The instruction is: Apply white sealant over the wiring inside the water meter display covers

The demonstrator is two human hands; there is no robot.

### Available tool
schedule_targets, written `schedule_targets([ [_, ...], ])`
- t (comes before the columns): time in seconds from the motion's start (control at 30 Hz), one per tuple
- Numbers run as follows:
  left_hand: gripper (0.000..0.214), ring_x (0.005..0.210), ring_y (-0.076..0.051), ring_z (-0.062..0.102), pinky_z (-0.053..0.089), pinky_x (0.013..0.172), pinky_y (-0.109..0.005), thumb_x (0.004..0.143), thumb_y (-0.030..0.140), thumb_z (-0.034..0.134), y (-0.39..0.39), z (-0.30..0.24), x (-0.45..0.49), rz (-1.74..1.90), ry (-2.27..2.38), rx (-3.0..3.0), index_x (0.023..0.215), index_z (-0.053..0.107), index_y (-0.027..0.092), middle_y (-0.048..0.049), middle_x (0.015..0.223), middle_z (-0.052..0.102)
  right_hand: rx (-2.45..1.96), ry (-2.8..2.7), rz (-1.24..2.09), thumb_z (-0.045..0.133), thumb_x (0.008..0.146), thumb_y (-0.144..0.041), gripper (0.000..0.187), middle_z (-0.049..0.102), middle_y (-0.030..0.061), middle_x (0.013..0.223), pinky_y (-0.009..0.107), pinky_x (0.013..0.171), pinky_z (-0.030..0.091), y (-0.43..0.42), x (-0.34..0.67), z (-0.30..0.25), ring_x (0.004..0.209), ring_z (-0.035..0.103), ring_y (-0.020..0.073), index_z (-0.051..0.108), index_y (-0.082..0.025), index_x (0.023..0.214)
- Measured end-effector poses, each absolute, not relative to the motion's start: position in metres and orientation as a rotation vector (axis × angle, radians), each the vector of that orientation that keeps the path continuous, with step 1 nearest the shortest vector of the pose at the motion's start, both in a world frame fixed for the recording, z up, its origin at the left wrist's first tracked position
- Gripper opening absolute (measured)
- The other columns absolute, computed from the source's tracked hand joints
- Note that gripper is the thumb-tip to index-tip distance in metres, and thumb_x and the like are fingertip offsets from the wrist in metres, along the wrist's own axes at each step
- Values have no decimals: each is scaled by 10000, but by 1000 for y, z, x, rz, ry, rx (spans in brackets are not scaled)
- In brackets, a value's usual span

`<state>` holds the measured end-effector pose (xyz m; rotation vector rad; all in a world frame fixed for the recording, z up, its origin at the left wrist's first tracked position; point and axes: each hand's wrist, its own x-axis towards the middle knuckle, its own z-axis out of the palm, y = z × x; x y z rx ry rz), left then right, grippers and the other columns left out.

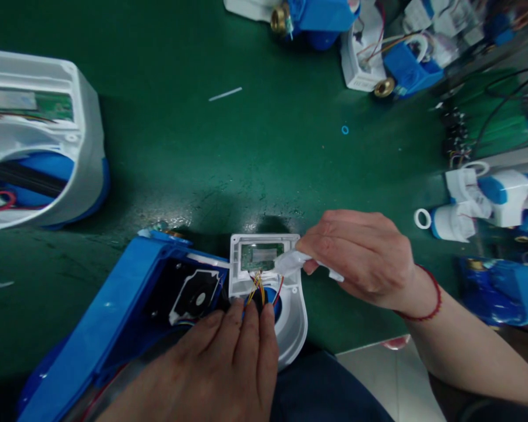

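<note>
In front of me sits a white plastic housing with a circuit board in its rectangular recess. Thin yellow, red and dark wires run from the board into the round opening. My left hand lies over the lower part of the housing, fingers stretched out side by side, tips at the wires. Its thumb is hidden. Pinched in my right hand is a crumpled white tissue, which reaches over the board's right edge. Left of the housing rests an open blue meter body with a black part inside.
A larger-looking white and blue housing stands at the left. Blue meter bodies with brass fittings lie at the back. More blue and white parts line the right side. A small blue ring and a white strip lie on the green table.
</note>
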<state>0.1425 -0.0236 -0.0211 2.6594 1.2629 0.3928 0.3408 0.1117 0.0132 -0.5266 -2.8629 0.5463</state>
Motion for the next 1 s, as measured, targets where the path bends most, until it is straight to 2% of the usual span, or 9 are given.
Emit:
schedule_targets([
  [0.23,423,894,-132,650,393,813,-269,883,52,271,-20,-15,143,370,1278,2641,1047,638,185,-22,1018,701,-551,-2915,457,357,956,-122,258,661,66,726,317,627,519,113,349,20,680,633,165,560,-154,799],
  [0.43,387,914,-152,653,407,829,-265,874,65,313,-21,-13,145,337,1286,2610,1065,634,168,-46,1027,700,-463,-2962,393,275,999,-215,365,642,42,695,301,576,507,115,345,21,655,617,151,550,-191,760],
  [0.67,382,926,-164,651,418,845,-276,874,80,309,-26,-15,149,348,1310,2598,1071,625,165,-59,1020,704,-440,-3001,257,392,955,-124,294,635,67,678,310,572,496,112,340,24,681,606,172,572,-128,722],
  [0.87,413,904,-158,650,416,826,-279,869,66,283,-25,-14,149,328,1318,2592,1046,642,170,-58,1003,709,-478,-3004,334,368,970,-134,281,644,63,700,297,597,497,112,342,23,688,614,157,571,-134,776],
  [1.0,426,860,-159,656,425,787,-284,855,60,271,-23,-17,149,430,1338,2617,1009,654,164,-53,964,718,-511,-2936,512,361,967,-118,260,645,61,705,309,627,511,109,341,20,710,628,162,559,-139,800],
])
